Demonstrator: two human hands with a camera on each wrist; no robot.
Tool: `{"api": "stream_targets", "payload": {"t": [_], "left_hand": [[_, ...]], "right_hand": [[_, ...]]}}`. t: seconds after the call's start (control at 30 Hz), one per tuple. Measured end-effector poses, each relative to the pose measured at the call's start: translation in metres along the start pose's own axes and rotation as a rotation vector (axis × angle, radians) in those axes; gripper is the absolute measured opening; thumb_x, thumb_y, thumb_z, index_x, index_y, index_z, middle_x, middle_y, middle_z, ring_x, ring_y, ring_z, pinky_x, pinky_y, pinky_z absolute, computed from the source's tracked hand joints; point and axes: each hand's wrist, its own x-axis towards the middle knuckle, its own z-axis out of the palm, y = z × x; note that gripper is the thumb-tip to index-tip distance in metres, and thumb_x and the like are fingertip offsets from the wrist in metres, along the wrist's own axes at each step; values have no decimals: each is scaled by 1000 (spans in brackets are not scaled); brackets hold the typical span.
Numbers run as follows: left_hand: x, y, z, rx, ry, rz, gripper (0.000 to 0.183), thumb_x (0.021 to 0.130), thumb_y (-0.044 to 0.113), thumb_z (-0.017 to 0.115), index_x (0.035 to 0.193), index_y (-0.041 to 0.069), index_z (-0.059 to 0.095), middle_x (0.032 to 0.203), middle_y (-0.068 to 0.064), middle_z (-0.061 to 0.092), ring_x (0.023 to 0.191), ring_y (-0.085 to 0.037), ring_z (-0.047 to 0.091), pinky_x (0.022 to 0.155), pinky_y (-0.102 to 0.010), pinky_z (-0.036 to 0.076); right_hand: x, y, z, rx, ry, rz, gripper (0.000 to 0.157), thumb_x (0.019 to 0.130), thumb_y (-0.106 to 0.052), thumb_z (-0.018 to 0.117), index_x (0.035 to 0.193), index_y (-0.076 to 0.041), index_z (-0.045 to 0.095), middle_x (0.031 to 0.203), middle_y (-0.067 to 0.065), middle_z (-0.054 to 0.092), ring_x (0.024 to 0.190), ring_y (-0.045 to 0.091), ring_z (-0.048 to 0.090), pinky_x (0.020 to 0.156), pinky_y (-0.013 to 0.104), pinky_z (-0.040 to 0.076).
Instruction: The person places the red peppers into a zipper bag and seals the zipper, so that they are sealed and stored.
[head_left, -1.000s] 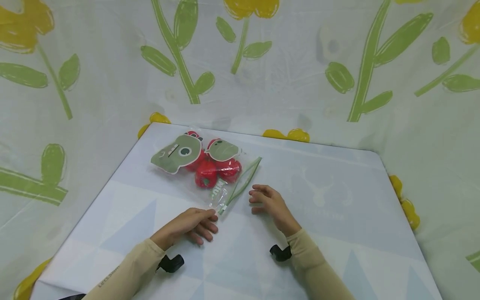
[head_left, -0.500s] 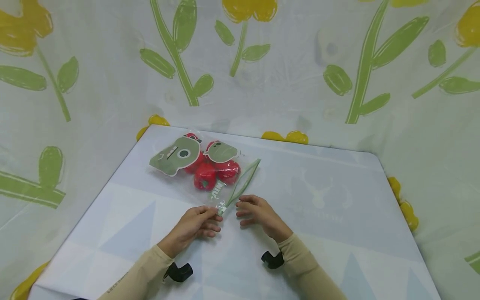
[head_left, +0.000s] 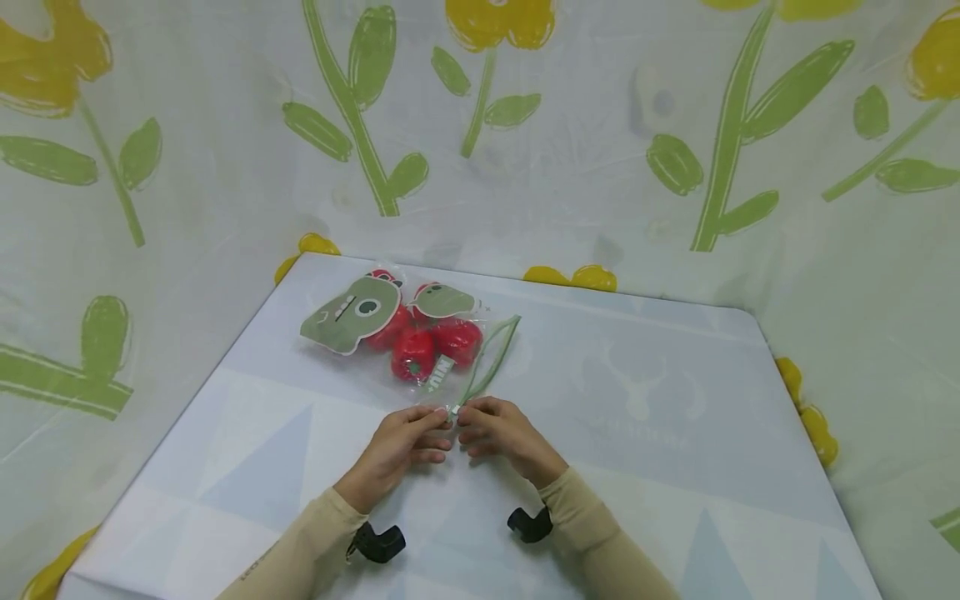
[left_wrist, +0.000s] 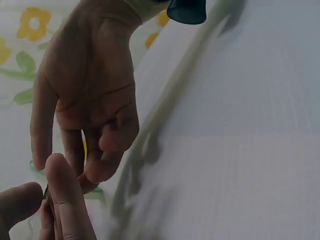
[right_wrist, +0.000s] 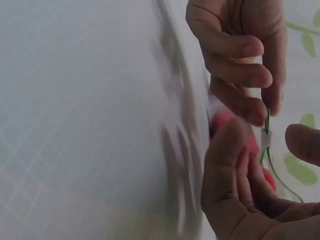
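Observation:
A clear zip bag [head_left: 371,371] with a green zip edge [head_left: 491,367] lies on the table, holding several red bell peppers [head_left: 413,356]. My left hand [head_left: 397,446] pinches the near corner of the zip edge between thumb and fingertips. In the right wrist view, the white slider [right_wrist: 266,138] sits just below that pinch. Around it my right hand [head_left: 506,437] has its thumb [right_wrist: 302,144] and forefinger [right_wrist: 227,150] spread, one on each side of the slider and apart from it. The bag's mouth gapes slightly beyond the hands.
The table [head_left: 630,483] has a pale cloth with blue triangles and a deer print. Behind it hangs a white curtain [head_left: 570,167] with yellow flowers and green leaves. A black wrist mount [head_left: 378,543] sticks out below the left sleeve, another [head_left: 530,525] below the right.
My left hand has taken the bag's near zip corner in a pinch. The right hand has moved left and slightly down to the slider, so both hands now nearly meet.

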Motion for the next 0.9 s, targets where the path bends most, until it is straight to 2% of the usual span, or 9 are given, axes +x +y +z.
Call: {"api": "stream_targets", "payload": {"t": [0.27, 0.5, 0.7, 0.9], "left_hand": [[1, -4, 6, -66, -23, 9, 45, 99, 24, 68, 126, -10, 56, 108, -13, 73, 80, -17, 71, 74, -31, 61], [2, -6, 7, -105, -8, 24, 36, 98, 20, 69, 120, -7, 60, 99, -12, 75, 79, -17, 72, 73, -31, 61], [4, -8, 7, -103, 5, 20, 31, 98, 19, 68, 117, -4, 62, 101, -12, 75, 78, -17, 71, 74, -29, 60], [4, -8, 8, -102, -2, 37, 30, 99, 17, 68, 117, -5, 61, 97, -9, 74, 76, -15, 70, 72, -27, 59]], "right_hand": [[7, 3, 8, 2, 62, -30, 32, 95, -25, 71, 109, 3, 66, 98, 8, 70, 75, 17, 68, 66, 28, 58], [7, 0, 10, -12, 76, -29, 32, 95, -26, 73, 108, 3, 69, 93, 6, 72, 74, 14, 68, 65, 27, 57], [8, 3, 13, 59, 95, -63, 30, 94, -22, 73, 106, 5, 67, 88, 5, 72, 70, 12, 66, 65, 24, 55], [10, 6, 17, 115, 140, -72, 29, 94, -21, 73, 105, 4, 66, 86, 5, 70, 74, 11, 66, 67, 23, 55]]}}
